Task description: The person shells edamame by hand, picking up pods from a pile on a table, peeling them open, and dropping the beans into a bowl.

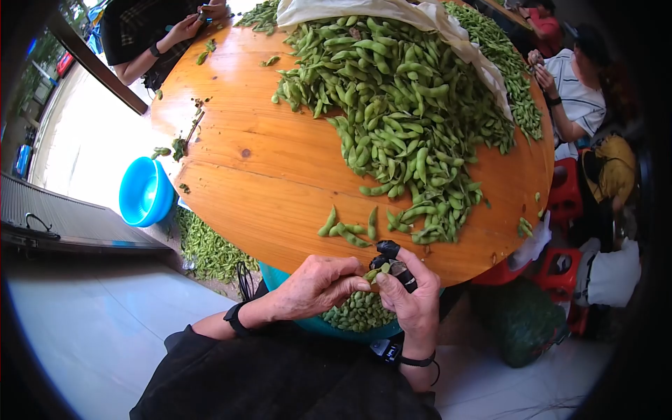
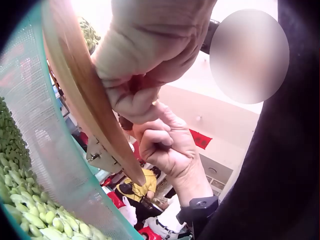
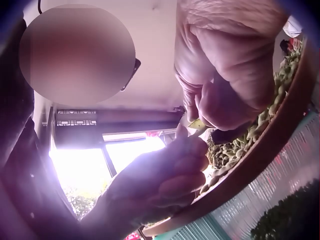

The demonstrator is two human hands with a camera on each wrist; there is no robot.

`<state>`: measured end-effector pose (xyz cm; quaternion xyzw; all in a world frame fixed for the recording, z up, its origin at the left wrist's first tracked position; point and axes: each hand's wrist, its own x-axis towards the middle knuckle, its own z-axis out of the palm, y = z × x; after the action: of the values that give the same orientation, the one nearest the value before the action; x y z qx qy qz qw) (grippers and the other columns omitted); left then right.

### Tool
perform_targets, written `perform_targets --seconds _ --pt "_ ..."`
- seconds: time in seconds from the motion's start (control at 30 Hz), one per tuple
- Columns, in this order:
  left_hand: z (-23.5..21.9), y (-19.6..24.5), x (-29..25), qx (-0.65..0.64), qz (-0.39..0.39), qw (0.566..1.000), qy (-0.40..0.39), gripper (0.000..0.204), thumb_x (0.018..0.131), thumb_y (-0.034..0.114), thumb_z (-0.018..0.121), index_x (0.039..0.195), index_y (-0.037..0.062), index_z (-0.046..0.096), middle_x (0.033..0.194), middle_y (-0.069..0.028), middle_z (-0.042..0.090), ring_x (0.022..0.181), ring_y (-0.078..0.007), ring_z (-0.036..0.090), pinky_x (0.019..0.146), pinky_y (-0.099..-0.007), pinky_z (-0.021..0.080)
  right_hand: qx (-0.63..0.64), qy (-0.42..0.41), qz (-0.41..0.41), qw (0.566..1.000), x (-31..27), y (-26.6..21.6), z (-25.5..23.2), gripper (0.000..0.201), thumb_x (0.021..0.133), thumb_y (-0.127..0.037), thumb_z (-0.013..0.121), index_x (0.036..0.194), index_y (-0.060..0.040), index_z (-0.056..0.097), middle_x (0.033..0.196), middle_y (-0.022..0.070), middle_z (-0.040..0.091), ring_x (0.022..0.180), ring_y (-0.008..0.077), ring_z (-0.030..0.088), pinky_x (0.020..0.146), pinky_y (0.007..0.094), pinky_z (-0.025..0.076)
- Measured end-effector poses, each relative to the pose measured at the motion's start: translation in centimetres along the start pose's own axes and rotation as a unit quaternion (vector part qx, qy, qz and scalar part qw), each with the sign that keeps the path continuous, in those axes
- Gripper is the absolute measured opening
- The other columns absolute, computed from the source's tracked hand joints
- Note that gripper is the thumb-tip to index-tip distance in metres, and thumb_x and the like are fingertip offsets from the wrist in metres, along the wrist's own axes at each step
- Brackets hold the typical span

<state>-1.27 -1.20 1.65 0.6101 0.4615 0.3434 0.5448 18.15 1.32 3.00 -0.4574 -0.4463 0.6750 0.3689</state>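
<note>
Over a teal mesh basket (image 1: 315, 327) of shelled green beans (image 1: 360, 311), both hands meet at one green soybean pod (image 1: 374, 274). The left hand (image 1: 318, 285) pinches the pod's left end between thumb and forefinger. At its other end, the right hand (image 1: 413, 290) pinches it with the thumb against black-wrapped fingers. In the right wrist view a yellowish bit of the pod (image 3: 197, 124) shows between the fingertips; the left wrist view has it hidden behind the left hand (image 2: 155, 45). Several loose pods (image 1: 346, 232) lie on the table just beyond the hands.
A big heap of pods (image 1: 399, 91) covers much of the round wooden table (image 1: 245, 178), a pale cloth sack (image 1: 483, 59) across it. A blue basin (image 1: 145, 192) stands left, above more pods (image 1: 210, 245) on the floor. Other people sit around the table; red stools (image 1: 563, 192) stand at right.
</note>
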Motion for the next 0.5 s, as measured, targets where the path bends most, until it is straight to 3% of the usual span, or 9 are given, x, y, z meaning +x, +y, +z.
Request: perform_targets --seconds 0.17,0.3,0.37,0.4,0.47,0.5 --pt "0.6 -0.2 0.1 -0.079 -0.013 0.997 0.016 0.024 0.089 0.023 0.072 0.088 0.0008 0.063 0.063 -0.0023 0.057 0.056 -0.0079 0.057 0.051 -0.0247 0.045 0.054 -0.016 0.017 0.998 -0.2 0.1 0.0 0.038 0.090 -0.008 0.070 0.125 0.0033 0.059 0.080 -0.0016 0.061 0.057 0.0013 0.048 0.049 0.0183 0.038" --pt "0.6 0.0 0.0 -0.102 -0.053 0.993 0.025 0.022 0.089 0.021 0.072 0.085 0.0018 0.063 0.063 -0.0007 0.059 0.058 -0.0061 0.057 0.052 -0.0233 0.045 0.062 -0.001 0.009 0.998 -0.6 0.3 0.1 0.033 0.092 -0.007 0.066 0.123 0.0038 0.060 0.079 -0.0010 0.060 0.058 0.0020 0.049 0.049 0.0184 0.038" --pt "0.9 -0.5 0.0 -0.224 -0.071 0.971 0.046 0.022 0.089 0.022 0.073 0.084 0.0027 0.064 0.064 0.0011 0.059 0.058 -0.0047 0.055 0.051 -0.0235 0.043 0.010 0.047 0.007 0.999 -1.0 0.5 0.2 0.028 0.092 -0.003 0.062 0.119 0.0058 0.061 0.079 0.0002 0.058 0.055 0.0034 0.049 0.048 0.0200 0.039" --pt "0.9 -0.5 0.1 -0.223 -0.071 0.971 0.045 0.022 0.089 0.022 0.073 0.084 0.0027 0.064 0.064 0.0011 0.059 0.058 -0.0047 0.055 0.051 -0.0235 0.043 0.010 0.047 0.006 0.999 -1.3 0.6 0.1 0.028 0.092 -0.003 0.062 0.119 0.0058 0.061 0.079 0.0002 0.058 0.055 0.0034 0.049 0.048 0.0200 0.039" --pt "0.9 -0.5 0.3 -0.265 -0.073 0.961 0.038 0.019 0.089 0.018 0.074 0.083 0.0030 0.064 0.065 0.0031 0.058 0.060 -0.0027 0.054 0.051 -0.0213 0.041 -0.073 -0.004 -0.040 0.996 -1.8 0.6 0.0 0.025 0.090 0.000 0.059 0.114 0.0077 0.063 0.078 0.0022 0.057 0.054 0.0051 0.049 0.049 0.0218 0.040" --pt "0.8 -0.3 0.4 -0.265 -0.073 0.961 0.035 0.019 0.089 0.018 0.074 0.083 0.0030 0.064 0.065 0.0031 0.058 0.060 -0.0027 0.054 0.051 -0.0213 0.041 -0.117 -0.012 -0.070 0.991 -1.9 0.7 0.0 0.024 0.087 0.002 0.059 0.110 0.0082 0.063 0.077 0.0057 0.055 0.057 0.0102 0.054 0.052 0.0251 0.043"
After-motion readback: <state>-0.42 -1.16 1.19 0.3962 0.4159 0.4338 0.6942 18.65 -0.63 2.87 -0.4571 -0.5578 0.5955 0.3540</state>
